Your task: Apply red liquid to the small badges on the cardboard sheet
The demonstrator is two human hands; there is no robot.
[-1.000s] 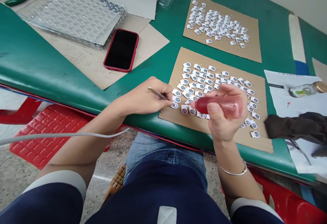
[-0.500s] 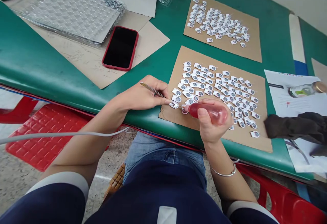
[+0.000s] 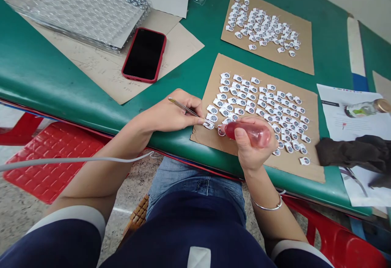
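Note:
My left hand [image 3: 180,111] is closed round slim metal tweezers [image 3: 180,104], fingertips at the near-left edge of a cardboard sheet [image 3: 210,139]. The tips of the tweezers meet a small white tag with a round printed face [image 3: 209,125]. In my right hand [image 3: 258,148] lies a translucent squeeze bottle of reddish liquid [image 3: 249,133], tilted almost flat. Its nozzle points left toward that tag; whether the tip touches it is too small to tell. Another such tag [image 3: 221,131] sits partly hidden under the nozzle. Many more tags [image 3: 281,113] stand in rough rows on the cardboard.
Behind lies a second cardboard sheet [image 3: 301,62] with similar tags. A phone in a red case [image 3: 144,55] and stacked clear plastic trays [image 3: 82,11] are at left. On the right are a small corked bottle [image 3: 363,108] and dark cloth [image 3: 348,152]. A grey cable [image 3: 91,160] crosses my left forearm.
The view has shifted very slightly. Both hands keep their grips on the tweezers and the squeeze bottle, in nearly the same places; the tags appear unmoved.

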